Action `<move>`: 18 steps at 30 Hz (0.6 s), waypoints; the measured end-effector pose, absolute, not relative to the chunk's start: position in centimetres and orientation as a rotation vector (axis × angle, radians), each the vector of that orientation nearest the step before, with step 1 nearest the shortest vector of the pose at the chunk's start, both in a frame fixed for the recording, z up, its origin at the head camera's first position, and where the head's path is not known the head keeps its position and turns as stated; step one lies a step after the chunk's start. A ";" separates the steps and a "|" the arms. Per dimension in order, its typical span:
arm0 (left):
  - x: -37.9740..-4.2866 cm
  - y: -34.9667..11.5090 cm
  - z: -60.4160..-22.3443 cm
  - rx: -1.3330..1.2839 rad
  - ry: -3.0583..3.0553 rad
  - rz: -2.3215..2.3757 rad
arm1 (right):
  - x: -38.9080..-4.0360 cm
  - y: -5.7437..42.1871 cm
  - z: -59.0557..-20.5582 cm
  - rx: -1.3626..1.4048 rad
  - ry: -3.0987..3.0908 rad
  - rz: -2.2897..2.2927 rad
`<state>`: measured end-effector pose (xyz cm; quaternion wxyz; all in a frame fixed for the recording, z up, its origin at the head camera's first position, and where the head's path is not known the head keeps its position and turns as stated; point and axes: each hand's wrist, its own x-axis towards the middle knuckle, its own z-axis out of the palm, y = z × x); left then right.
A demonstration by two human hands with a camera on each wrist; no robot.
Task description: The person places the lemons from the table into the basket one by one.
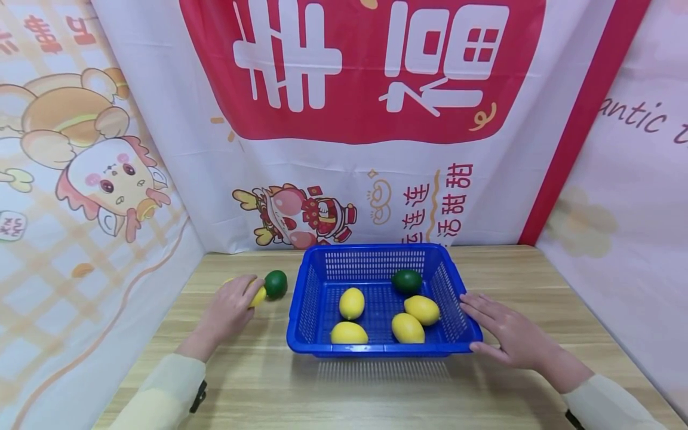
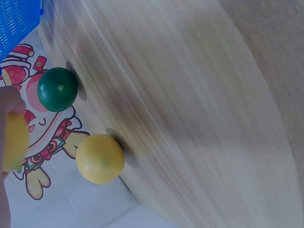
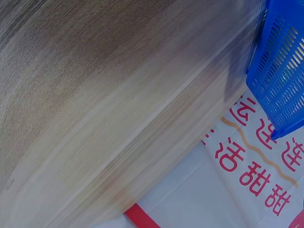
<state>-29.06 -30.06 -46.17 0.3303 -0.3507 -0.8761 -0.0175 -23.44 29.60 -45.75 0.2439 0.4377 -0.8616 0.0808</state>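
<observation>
My left hand (image 1: 228, 307) grips a yellow lemon (image 1: 259, 297) at the left of the table. In the left wrist view this held lemon (image 2: 15, 142) shows at the left edge, partly covered by the fingers. A green lime (image 1: 276, 284) lies just right of that hand, and a second loose lemon (image 2: 100, 158) sits on the table, mostly hidden behind the hand in the head view. My right hand (image 1: 510, 334) touches the right rim of a blue plastic basket (image 1: 371, 348) with extended fingers. Inside lie several lemons (image 1: 421, 310) and one dark green lime (image 1: 407, 281).
The basket stands mid-table on a wood-grain tabletop (image 1: 258, 388). Printed cloth (image 1: 355, 161) with red lettering hangs behind the table's back edge, and patterned cloths (image 1: 80, 239) flank both sides.
</observation>
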 end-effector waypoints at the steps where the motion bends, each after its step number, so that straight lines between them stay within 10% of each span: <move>1: -29.0 -30.0 -46.0 -0.916 -2.289 -0.036 | -23.4 29.6 -45.7 1.195 -2.355 0.219; 18: -29.6 -29.9 -44.2 -0.937 -2.188 0.074 | -23.3 29.6 -45.5 1.193 -2.367 0.216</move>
